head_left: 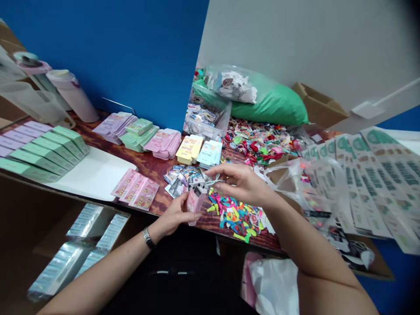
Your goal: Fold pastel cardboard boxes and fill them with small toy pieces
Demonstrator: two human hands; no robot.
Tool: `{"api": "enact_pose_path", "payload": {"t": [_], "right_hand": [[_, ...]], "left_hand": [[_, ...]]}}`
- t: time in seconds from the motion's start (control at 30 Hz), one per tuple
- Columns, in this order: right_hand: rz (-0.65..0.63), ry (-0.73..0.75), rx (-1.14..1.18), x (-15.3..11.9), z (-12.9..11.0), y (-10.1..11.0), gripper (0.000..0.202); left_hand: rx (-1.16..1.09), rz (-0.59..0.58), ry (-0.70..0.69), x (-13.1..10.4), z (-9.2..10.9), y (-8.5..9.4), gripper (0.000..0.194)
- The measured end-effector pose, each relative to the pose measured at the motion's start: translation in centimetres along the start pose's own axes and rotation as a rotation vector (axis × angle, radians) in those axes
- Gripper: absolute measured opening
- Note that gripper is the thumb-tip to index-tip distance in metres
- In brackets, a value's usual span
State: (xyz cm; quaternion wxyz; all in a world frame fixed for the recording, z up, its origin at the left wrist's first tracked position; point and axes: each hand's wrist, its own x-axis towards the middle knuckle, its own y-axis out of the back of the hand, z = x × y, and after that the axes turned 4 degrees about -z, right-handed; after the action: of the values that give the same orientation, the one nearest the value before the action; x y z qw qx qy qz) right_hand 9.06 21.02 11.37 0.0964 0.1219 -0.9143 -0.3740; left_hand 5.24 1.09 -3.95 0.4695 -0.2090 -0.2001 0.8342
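My left hand point(175, 215) is closed around a small pink box point(193, 203) and tilts it near the table's front edge. Something dark shows at the box's upper end. Just above it, the fingers of my right hand point(242, 183) pinch a thin, pale bluish cord-like piece point(214, 180), too blurred to name exactly. Printed cards point(179, 180) lie in a loose pile behind the box. Beneath my right hand spreads a heap of brightly coloured small rubbery pieces point(234, 212), which look like balloons.
Flat carton stacks in purple point(114, 125), green point(139, 134), pink point(163, 143), yellow point(189, 148) and blue point(209, 153) line the back. Pink boxes point(143, 192) lie left, near green boxes point(46, 153). A plastic bag point(295, 177) and mixed trinkets point(259, 140) are right.
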Motion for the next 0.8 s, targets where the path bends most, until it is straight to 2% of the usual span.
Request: {"api": "enact_pose_path", "payload": {"t": [0.13,0.3,0.4,0.5,0.67,0.8], "right_hand": [[-0.035,-0.001,-0.041,-0.4,0.0,0.4,0.03],[-0.067,-0.01,-0.048,-0.7,0.1,0.7,0.03],[-0.075,-0.017,-0.08,-0.7,0.2,0.7,0.03],[-0.075,-0.022,-0.107,-0.6,0.1,0.6,0.03],[-0.13,0.007,-0.118,-0.5,0.3,0.3,0.029],[-0.081,-0.04,-0.183,-0.3,0.6,0.0,0.03]], "left_hand": [[-0.066,-0.014,0.035,-0.2,0.1,0.1,0.058],[-0.019,-0.03,0.021,-0.1,0.2,0.3,0.065],[0.152,0.007,-0.054,0.1,0.2,0.5,0.071],[0.395,0.132,-0.159,0.5,0.3,0.7,0.079],[0.746,0.333,-0.323,0.7,0.5,1.2,0.077],[0.978,0.359,-0.408,0.6,0.3,1.6,0.08]]}}
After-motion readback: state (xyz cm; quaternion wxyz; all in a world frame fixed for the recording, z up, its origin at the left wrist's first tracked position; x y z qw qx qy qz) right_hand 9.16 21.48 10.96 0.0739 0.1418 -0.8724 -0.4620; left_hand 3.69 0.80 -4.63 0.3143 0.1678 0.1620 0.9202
